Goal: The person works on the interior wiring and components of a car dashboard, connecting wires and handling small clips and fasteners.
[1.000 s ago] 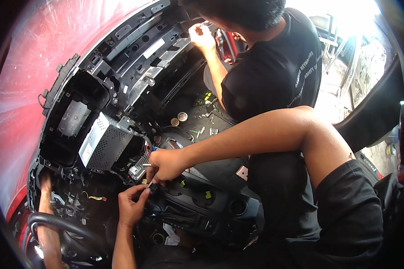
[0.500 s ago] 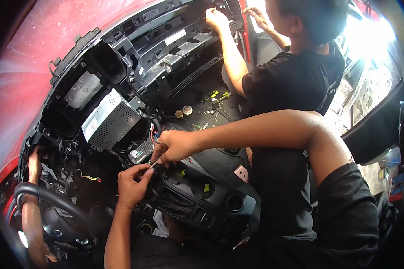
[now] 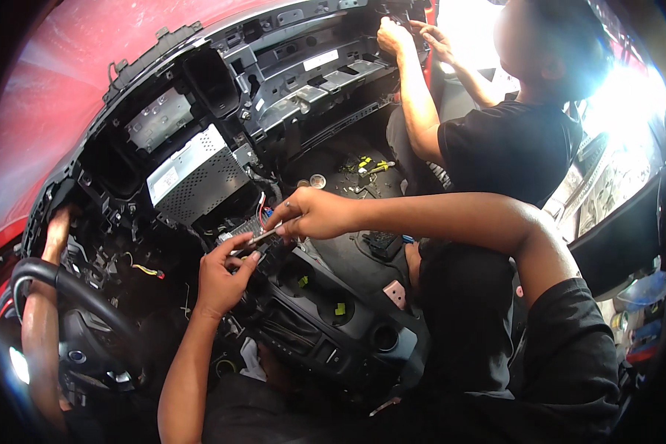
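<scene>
A thin grey metal rod [image 3: 263, 237], perhaps a small screwdriver, is pinched in the fingers of my right hand [image 3: 312, 213], above the front of the centre console. The rod's far end meets the fingertips of my left hand [image 3: 226, 277]. That hand's fingers curl together there; whatever small piece they hold is too small to make out. Below both hands lies the black centre console [image 3: 329, 318], with yellow-green clips [image 3: 340, 308] in its tray. Just beyond them a silver perforated metal box [image 3: 198, 177] sits in the stripped dashboard, with red and blue wires [image 3: 263, 207] near my right fingers.
A co-worker [image 3: 507, 140] in black works at the dashboard's far right end. Another person's arm [image 3: 48, 288] reaches in at left, past the steering wheel [image 3: 74, 288]. Loose clips [image 3: 370, 164] and round tins [image 3: 317, 181] lie on the floor. A pink phone-like object [image 3: 394, 294] lies beside the console.
The view has shifted, so the dashboard sits further right. My right hand has drawn slightly away from my left, showing more of the rod. My left fingers have loosened a little.
</scene>
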Demonstrator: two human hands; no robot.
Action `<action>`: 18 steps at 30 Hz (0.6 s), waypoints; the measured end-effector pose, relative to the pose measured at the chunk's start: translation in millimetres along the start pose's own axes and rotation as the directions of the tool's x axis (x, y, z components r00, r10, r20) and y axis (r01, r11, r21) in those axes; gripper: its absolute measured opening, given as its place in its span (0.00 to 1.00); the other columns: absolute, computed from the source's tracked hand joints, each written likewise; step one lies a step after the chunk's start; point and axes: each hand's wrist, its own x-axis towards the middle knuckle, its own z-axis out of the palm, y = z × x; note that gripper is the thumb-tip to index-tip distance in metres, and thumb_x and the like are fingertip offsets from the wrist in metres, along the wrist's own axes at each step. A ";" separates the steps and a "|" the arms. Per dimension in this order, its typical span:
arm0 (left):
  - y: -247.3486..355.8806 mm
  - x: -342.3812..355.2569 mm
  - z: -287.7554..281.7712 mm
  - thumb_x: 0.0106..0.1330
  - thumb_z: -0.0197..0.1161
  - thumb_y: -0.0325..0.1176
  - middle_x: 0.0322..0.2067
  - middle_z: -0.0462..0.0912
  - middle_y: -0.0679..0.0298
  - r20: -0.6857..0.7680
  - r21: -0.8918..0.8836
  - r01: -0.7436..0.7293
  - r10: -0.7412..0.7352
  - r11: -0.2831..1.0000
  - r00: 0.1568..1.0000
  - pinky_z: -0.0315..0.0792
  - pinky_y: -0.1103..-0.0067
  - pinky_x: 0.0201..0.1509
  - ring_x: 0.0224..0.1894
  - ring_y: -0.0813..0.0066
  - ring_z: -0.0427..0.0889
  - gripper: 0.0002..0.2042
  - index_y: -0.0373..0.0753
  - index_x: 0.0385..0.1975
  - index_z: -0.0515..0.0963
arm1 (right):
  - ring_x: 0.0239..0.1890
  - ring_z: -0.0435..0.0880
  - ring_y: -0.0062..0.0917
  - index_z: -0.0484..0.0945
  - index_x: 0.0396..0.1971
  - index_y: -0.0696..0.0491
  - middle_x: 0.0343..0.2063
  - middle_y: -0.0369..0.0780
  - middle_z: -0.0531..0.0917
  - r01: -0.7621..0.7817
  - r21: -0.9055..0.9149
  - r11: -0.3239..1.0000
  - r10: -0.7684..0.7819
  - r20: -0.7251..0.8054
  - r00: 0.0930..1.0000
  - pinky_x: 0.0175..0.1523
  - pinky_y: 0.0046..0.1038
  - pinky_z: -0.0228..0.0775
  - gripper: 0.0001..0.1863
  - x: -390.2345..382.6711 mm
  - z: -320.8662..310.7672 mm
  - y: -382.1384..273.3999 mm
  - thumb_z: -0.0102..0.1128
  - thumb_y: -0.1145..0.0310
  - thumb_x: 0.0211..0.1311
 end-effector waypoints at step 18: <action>17.9 -7.1 5.3 0.59 0.67 0.28 0.34 0.89 0.60 -0.026 0.237 -0.049 0.057 0.970 0.998 0.78 0.77 0.36 0.30 0.70 0.89 0.19 0.39 0.52 0.79 | 0.30 0.82 0.15 0.80 0.52 0.58 0.32 0.38 0.87 0.011 0.147 0.989 0.035 -0.303 0.952 0.37 0.20 0.75 0.14 4.4 -46.1 0.8 0.60 0.73 0.68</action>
